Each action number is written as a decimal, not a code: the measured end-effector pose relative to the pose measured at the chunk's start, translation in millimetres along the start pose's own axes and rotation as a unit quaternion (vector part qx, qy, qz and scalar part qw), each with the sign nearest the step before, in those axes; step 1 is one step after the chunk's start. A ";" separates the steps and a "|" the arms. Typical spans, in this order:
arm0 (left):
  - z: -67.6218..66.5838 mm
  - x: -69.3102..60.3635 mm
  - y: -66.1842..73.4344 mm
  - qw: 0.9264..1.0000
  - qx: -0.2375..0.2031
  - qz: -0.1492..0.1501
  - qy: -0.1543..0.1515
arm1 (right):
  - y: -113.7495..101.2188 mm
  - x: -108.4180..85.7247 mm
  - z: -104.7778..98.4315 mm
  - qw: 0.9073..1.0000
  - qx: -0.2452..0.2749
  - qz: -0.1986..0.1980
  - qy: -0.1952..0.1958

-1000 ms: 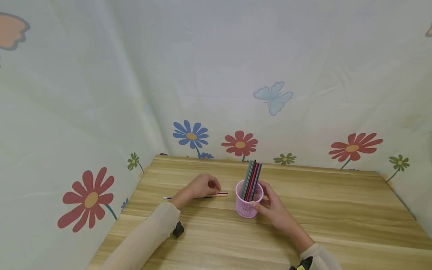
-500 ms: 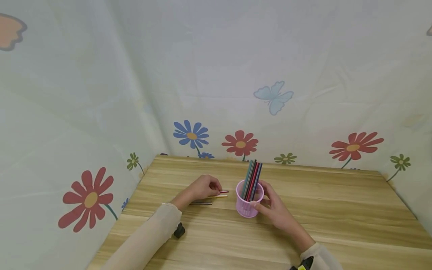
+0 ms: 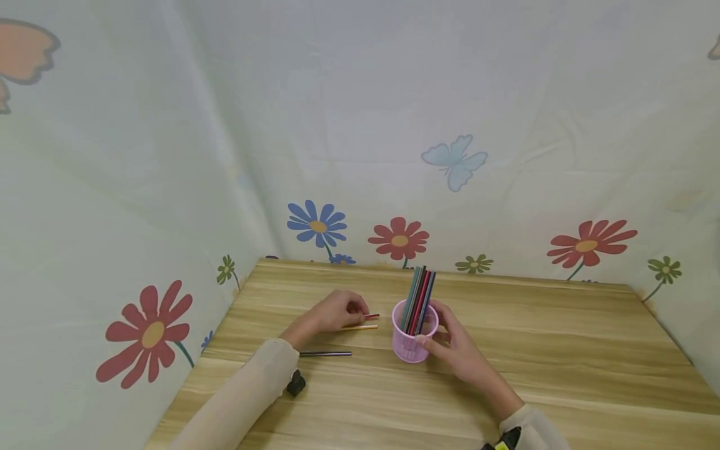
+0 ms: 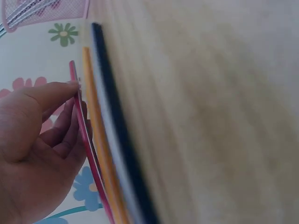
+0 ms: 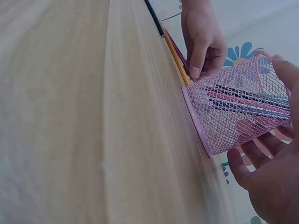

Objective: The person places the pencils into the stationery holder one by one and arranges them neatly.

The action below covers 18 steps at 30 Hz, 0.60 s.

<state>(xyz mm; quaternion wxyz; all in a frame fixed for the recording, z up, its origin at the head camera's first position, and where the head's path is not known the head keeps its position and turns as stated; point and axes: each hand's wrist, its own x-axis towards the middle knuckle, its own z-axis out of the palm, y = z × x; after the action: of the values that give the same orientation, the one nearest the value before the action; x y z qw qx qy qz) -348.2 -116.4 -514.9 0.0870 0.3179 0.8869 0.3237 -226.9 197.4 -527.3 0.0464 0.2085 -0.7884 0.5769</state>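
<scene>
My left hand [image 3: 336, 311] is low over the table, pinching a red pencil [image 4: 87, 140] between thumb and fingers. Alongside it lies a yellow-orange pencil [image 3: 362, 327], partly under the hand in the head view. Closer to me rests a dark pencil [image 3: 326, 354], its left end hidden by the sleeve. With thumb and fingers around its side, my right hand [image 3: 462, 355] holds a pink mesh pen cup [image 3: 410, 350] standing upright on the table. Several pencils [image 3: 419, 300] in blue-green, black, red and dark blue lean inside the cup and stick out above its rim.
The wood-grain table [image 3: 562, 350] reaches back to a pale curtain [image 3: 349, 125] printed with flowers and butterflies. This curtain also runs along the left side. A black wrist mount [image 3: 295, 383] sits under the left sleeve.
The dark pencil has shifted toward me, out from beside the left hand and away from the yellow-orange one. My left hand has barely moved; the right hand and cup stay in place.
</scene>
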 end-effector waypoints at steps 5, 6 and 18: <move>-9.7 -0.4 5.0 1.000 -0.007 0.001 0.030 | 0.4 0.7 0.5 1.000 0.006 0.006 -0.002; -12.2 -0.3 7.0 0.999 -0.005 0.000 0.036 | 0.6 0.8 0.5 1.000 0.007 0.005 -0.003; -41.5 3.3 34.3 0.994 -0.027 0.048 0.095 | 0.4 0.5 -0.2 1.000 0.011 0.005 -0.006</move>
<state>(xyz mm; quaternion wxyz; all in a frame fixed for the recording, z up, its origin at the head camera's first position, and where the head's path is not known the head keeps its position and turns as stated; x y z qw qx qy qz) -348.3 -115.7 -461.0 -0.0042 0.3255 0.8659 0.3798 -227.6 197.5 -527.4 0.0360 0.2084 -0.7834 0.5844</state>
